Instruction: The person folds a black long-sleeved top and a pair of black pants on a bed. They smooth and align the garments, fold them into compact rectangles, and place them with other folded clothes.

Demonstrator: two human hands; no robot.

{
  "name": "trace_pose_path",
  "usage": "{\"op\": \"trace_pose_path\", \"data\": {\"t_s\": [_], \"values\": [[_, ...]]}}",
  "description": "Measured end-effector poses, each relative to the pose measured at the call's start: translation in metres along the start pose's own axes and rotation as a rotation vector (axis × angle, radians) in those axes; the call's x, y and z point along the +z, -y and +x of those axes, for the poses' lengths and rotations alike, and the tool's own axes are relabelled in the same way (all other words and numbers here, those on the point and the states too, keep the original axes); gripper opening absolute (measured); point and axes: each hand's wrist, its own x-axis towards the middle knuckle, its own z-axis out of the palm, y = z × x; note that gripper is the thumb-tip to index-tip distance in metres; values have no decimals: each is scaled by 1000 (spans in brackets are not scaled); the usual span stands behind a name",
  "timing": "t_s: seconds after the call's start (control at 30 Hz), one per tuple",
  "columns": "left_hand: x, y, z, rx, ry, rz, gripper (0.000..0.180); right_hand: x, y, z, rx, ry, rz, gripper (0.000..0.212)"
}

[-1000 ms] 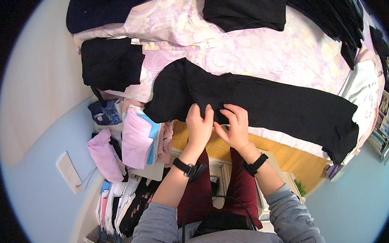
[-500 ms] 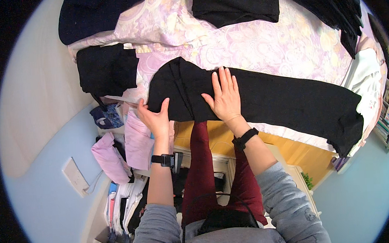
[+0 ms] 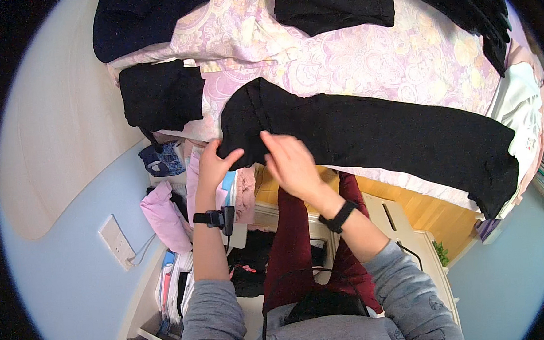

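Note:
A long black garment (image 3: 399,129), folded lengthwise and probably trousers, lies across the near edge of the bed. Its wider, rounded end is at the left, with a fold line running across it. At that end's near corner is my left hand (image 3: 212,168), thumb spread away from the fingers, touching the cloth's edge. My right hand (image 3: 293,166) is over the near edge of the garment just to the right, slightly blurred, its fingers stretched out toward the fold line. Neither hand visibly grips the cloth.
A folded black garment (image 3: 160,96) lies on the bed's left edge, another (image 3: 337,6) at the far side. Dark clothes (image 3: 138,23) are at the far left. Below left, pink clothes (image 3: 165,215) and an open drawer of clothes (image 3: 174,292) stand near my legs.
My right hand has come off the middle of the garment and moved left, toward my left hand. My left hand stays by the left end, slightly lower.

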Motion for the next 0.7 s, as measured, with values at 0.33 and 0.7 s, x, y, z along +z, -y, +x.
{"op": "trace_pose_path", "data": {"t_s": [0.33, 0.7], "values": [[-35, -97, -42, 88, 381, -467, 52, -10, -27, 24, 732, 241, 1265, 82], [83, -126, -2, 436, -383, 120, 56, -69, -55, -8, 617, 186, 575, 49]]}}
